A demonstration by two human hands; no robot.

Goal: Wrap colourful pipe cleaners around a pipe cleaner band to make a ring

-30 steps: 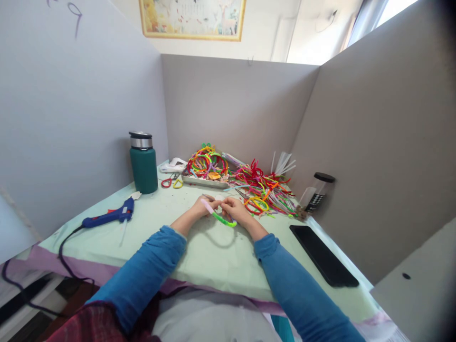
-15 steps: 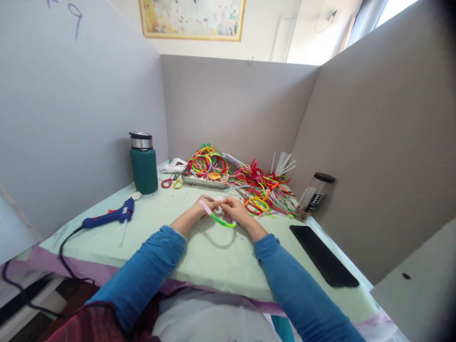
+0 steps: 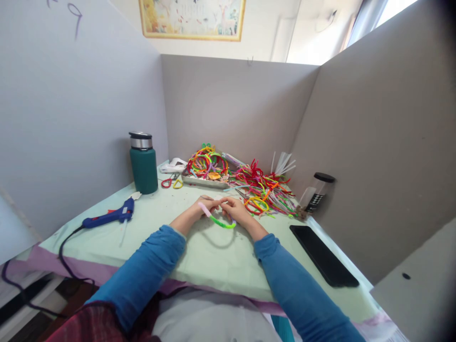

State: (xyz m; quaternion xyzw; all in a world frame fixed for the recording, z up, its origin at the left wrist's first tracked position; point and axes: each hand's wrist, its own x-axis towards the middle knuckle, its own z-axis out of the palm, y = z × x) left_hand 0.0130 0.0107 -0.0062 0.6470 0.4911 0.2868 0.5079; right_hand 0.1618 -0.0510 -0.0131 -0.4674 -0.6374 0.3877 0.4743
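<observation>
Above the middle of the table, a curved ring of fuzzy pipe cleaner [image 3: 223, 223], pink, green and pale purple, hangs between my hands. My left hand [image 3: 205, 206] is closed on its far left part, fingers pinched together. From the other side my right hand [image 3: 233, 209] pinches the ring too, its fingertips meeting those of the left. The far part of the ring is hidden behind my fingers. Its near arc dips toward me, and a shadow falls on the pale green cloth [image 3: 213, 266] below.
A metal tray [image 3: 204, 182] with colourful pipe-cleaner rings stands at the back, beside a heap of pipe cleaners [image 3: 263, 183]. Scissors [image 3: 177, 183] lie near it. A green bottle [image 3: 144, 166] and a blue glue gun [image 3: 110, 216] are left, a black phone [image 3: 322, 256] right.
My hands stay at nearly the same spot with the ring between them. The fingers have shifted slightly at the fingertips, and the ring has tilted a little.
</observation>
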